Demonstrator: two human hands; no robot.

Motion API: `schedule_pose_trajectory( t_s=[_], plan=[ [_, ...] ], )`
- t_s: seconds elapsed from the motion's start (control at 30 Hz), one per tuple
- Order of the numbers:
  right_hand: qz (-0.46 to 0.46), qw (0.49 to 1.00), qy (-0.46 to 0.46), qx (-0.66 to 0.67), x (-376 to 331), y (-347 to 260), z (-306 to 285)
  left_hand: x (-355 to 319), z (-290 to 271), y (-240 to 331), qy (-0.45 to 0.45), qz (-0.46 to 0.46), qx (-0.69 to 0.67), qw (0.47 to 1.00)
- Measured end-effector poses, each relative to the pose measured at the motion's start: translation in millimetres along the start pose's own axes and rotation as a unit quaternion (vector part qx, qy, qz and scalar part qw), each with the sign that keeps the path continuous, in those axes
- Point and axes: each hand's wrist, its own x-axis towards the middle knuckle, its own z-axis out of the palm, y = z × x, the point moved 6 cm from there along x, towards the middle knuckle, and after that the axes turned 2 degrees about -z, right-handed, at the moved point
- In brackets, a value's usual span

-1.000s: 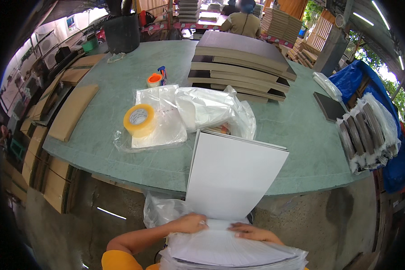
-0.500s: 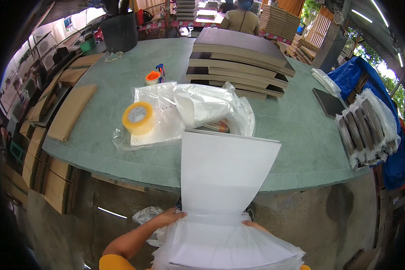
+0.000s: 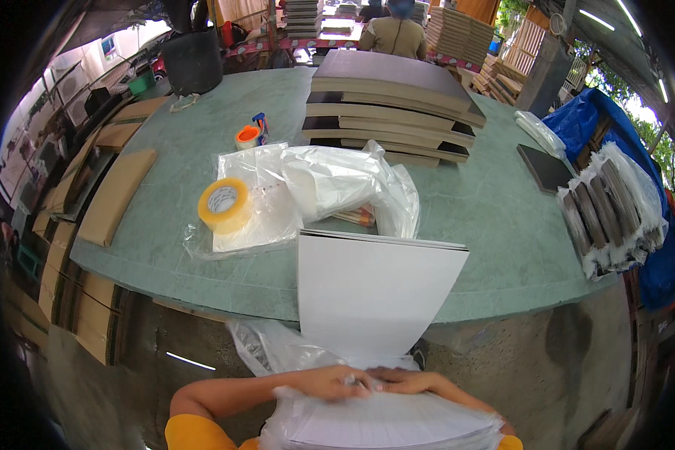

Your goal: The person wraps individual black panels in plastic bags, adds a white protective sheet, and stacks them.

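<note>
A stack of flat white boards [image 3: 375, 289] stands tilted against the table's near edge, its lower end inside a clear plastic bag [image 3: 382, 424] close to my body. My left hand [image 3: 330, 382] and my right hand [image 3: 405, 381] meet over the middle of the boards, at the bag's mouth. Bunched plastic shows at the left fingers, which are closed and slightly blurred. The right fingers are bent onto the plastic beside them, partly hidden. Loose clear plastic [image 3: 277, 346] hangs off left of the boards.
On the green table [image 3: 502, 255] lie plastic bags [image 3: 337, 176], a tape roll [image 3: 223, 206] and a tape dispenser [image 3: 250, 136]. Dark-topped panels [image 3: 397, 79] are stacked behind. Wrapped panels [image 3: 611, 210] sit at the right edge, cardboard [image 3: 116, 195] at the left. A person [image 3: 395, 34] is farther back.
Both hands have moved inward from the sides of the boards and now meet in the middle. The plastic at the bag's mouth is gathered, and loose plastic has spread out on the left.
</note>
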Motion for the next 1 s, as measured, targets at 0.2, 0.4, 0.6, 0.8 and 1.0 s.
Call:
schedule_pose_trajectory(
  t_s=[0.2, 0.4, 0.6, 0.8, 1.0],
  plan=[
    [0.149, 0.98, 0.0, -0.13, 8.2, 16.1, -31.8, 36.6, -44.5, -54.5, 0.195, -0.004, 0.123, 0.973],
    [-0.123, 0.888, 0.413, 0.16, -22.6, -145.0, -106.8, 43.9, -106.9, 122.4, 0.443, 0.23, 0.045, 0.865],
    [-0.181, 0.906, 0.301, 0.236, -39.3, -135.4, -110.6, -16.9, -145.5, 83.3, 0.583, 0.037, -0.153, 0.797],
    [-0.322, 0.853, 0.312, 0.265, -51.9, -176.6, -115.3, 4.2, -128.9, 105.7, 0.431, 0.116, 0.046, 0.894],
    [-0.207, 0.888, 0.37, 0.177, -59.3, -189.6, -107.2, -13.5, -146.9, 103.8, 0.496, 0.135, -0.058, 0.856]
  ],
)
